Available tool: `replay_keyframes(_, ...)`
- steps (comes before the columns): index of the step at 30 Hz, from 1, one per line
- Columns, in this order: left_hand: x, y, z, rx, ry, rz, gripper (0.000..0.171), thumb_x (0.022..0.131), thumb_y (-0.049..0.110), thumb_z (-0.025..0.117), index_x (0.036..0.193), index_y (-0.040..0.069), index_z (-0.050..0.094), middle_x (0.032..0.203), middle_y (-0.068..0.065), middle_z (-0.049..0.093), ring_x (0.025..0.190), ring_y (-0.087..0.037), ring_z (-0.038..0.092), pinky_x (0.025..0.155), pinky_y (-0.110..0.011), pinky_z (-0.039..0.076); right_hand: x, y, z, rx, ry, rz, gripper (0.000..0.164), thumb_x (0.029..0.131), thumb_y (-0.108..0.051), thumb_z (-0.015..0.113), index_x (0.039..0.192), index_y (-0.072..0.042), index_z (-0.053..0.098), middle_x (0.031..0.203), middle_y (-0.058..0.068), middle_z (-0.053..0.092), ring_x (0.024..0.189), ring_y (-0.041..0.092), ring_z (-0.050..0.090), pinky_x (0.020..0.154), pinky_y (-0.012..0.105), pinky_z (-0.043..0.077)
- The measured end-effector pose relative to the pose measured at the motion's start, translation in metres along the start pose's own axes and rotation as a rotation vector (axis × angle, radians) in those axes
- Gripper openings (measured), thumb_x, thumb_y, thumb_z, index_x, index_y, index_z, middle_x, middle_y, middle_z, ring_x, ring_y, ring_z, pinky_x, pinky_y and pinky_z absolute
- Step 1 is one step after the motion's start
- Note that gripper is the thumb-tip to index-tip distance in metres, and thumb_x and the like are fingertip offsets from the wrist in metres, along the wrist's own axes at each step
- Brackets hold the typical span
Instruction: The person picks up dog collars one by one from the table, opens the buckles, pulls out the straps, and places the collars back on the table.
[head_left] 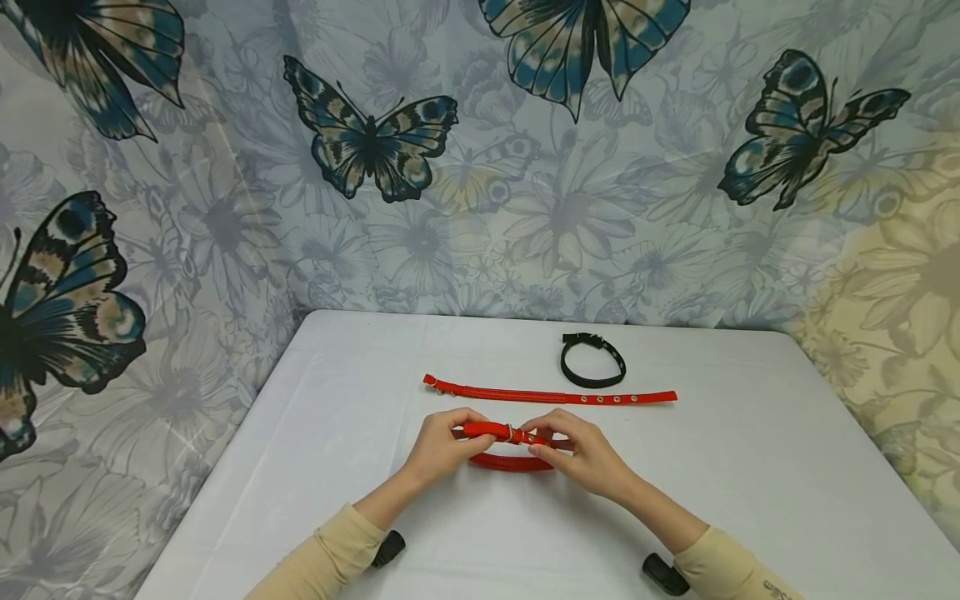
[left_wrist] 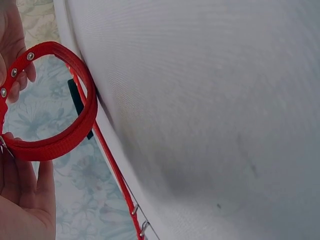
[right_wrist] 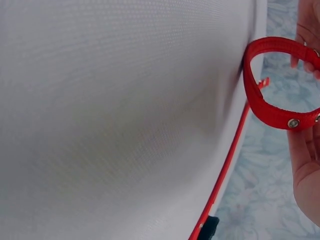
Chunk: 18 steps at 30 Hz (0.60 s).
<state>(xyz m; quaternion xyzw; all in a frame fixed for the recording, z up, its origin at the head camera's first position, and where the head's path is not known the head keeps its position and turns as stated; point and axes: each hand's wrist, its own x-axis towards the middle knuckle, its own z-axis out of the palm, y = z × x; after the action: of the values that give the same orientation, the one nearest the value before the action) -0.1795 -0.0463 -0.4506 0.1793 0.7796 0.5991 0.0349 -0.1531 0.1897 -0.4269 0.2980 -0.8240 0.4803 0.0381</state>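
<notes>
Pinching red collar (head_left: 512, 463) either side of buckle (head_left: 511, 433): left hand (head_left: 444, 442), right hand (head_left: 588, 452). Looks light, bendy, low-slip; best held by strap.

Left grip (head_left: 446, 443) and right grip (head_left: 588, 454) near each other, fingers (head_left: 562, 419) curled, forearms (head_left: 388, 498) convergent.

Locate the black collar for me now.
In the head view, the black collar lies looped right of centre toward the far edge of the white table, just beyond the right half of the straight red collar.
</notes>
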Motion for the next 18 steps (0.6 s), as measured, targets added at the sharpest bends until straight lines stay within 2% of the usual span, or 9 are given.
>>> replay_keyframes(5,-0.007,0.027,-0.004,0.014,0.000,0.014,0.006,0.083,-0.003,0.070,0.088,0.000,0.071,0.083,-0.006,0.068,0.070,-0.015,0.061,0.057,-0.018,0.048,0.001,-0.001,-0.001,-0.003,-0.014,-0.007,0.027,0.085,0.004,0.071,0.111,-0.004,0.068,0.102,0.007,0.066,0.083,0.019,0.058,0.077,0.033,0.057)
replay_keyframes(9,-0.007,0.026,-0.006,0.029,0.005,0.045,0.006,0.083,-0.002,0.071,0.088,0.001,0.071,0.083,-0.007,0.070,0.077,-0.015,0.064,0.066,-0.026,0.054,0.000,0.010,0.000,-0.005,-0.024,-0.030,0.029,0.086,0.004,0.070,0.113,-0.003,0.068,0.103,0.007,0.065,0.085,0.019,0.059,0.077,0.032,0.057)
replay_keyframes(14,-0.007,0.024,-0.007,0.032,0.007,0.080,0.004,0.083,-0.002,0.071,0.087,0.000,0.071,0.083,-0.009,0.070,0.081,-0.013,0.064,0.080,-0.041,0.056,-0.002,0.034,0.003,-0.024,-0.027,0.008,0.029,0.087,-0.007,0.073,0.115,-0.014,0.068,0.105,-0.002,0.065,0.089,0.014,0.060,0.079,0.031,0.056)
replay_keyframes(18,-0.007,0.023,-0.006,0.019,-0.001,0.079,0.004,0.084,-0.001,0.071,0.087,0.000,0.070,0.084,-0.008,0.070,0.080,-0.010,0.063,0.080,-0.040,0.056,-0.001,0.035,0.004,-0.018,-0.007,0.066,0.024,0.087,-0.021,0.076,0.109,-0.022,0.068,0.102,-0.009,0.065,0.090,0.012,0.061,0.079,0.027,0.056)
